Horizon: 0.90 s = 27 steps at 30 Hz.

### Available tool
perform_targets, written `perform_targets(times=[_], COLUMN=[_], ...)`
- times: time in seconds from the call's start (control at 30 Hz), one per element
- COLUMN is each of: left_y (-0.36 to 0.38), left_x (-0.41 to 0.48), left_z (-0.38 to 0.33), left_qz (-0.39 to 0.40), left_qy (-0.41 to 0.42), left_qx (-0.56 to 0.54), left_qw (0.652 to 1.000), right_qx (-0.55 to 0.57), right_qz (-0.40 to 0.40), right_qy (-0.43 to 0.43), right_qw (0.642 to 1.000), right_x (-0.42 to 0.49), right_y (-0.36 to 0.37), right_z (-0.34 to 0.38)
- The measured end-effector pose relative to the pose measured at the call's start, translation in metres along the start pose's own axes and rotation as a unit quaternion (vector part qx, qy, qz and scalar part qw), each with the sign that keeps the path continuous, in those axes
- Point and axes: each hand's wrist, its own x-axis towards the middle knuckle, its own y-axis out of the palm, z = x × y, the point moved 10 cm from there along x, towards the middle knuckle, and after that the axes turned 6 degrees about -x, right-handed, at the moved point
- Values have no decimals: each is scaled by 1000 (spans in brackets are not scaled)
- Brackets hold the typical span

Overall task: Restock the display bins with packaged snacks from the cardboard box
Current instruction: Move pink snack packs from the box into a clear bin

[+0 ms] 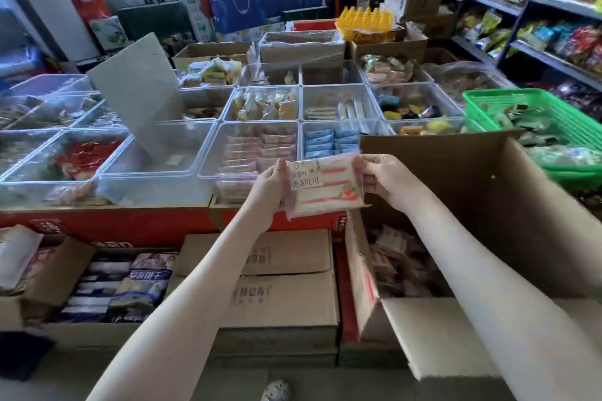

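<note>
A person's left hand (270, 185) and right hand (387, 179) hold a strawberry-printed snack packet (325, 187) between them, each grip curled round one side edge. The packet sits in mid-air before a clear display bin (211, 156) of pink packets, just left of the open cardboard box (488, 205).

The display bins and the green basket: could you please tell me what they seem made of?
The display bins look like clear, glossy plastic: contents show through the walls. The green basket is probably moulded plastic, given its uniform colour and lattice walls.
</note>
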Motion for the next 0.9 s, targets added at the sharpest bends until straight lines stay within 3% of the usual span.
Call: perform_targets(times=[0.3, 0.4, 0.57, 0.7, 0.9], left_y=[-117, -127, -108, -111, -133], left_x=[153, 211, 282, 322, 350], left_z=[-29, -32, -19, -9, 18], left_qz=[-12, 1, 92, 95, 79], left_qy=[33, 39, 38, 41, -7], left_qx=[53, 137, 250, 279, 233], left_qw=[998, 990, 963, 955, 969], right_qx=[-69, -147, -234, -301, -378], right_qz=[-29, -71, -163, -208, -181], right_qy=[2, -6, 16, 54, 82], right_qw=[997, 987, 958, 929, 904], right_x=[166, 214, 255, 273, 299], right_y=[75, 64, 33, 19, 34], right_z=[16, 11, -11, -31, -49])
